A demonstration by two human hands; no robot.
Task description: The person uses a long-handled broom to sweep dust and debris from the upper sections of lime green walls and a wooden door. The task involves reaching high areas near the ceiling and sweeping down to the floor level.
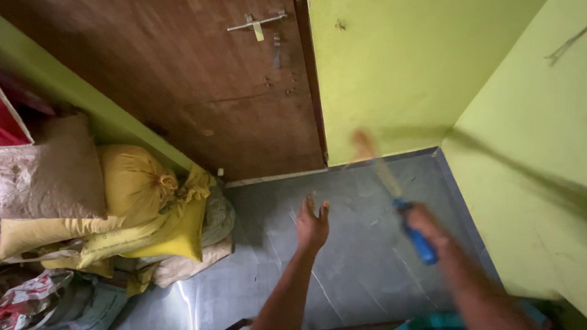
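The green walls point(416, 73) meet in the far right corner, with a brown wooden door point(202, 91) on the far left. The grey floor point(361, 256) lies bare from the door's sill to the right wall's edge. Stacked sacks point(128, 201) crowd the left side. The left hand point(312, 226) hangs spread, fingers apart, over mid-floor. The right hand point(428, 229), blurred, is wrapped around a broom's blue handle point(419, 238); its bristles point(373, 159) point toward the far wall's base.

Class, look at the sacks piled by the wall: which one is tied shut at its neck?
The round yellow sack in the middle of the pile: its neck is bunched into a knot on its right side. The brownish sack beside it and the flat yellow ones below show no knot.
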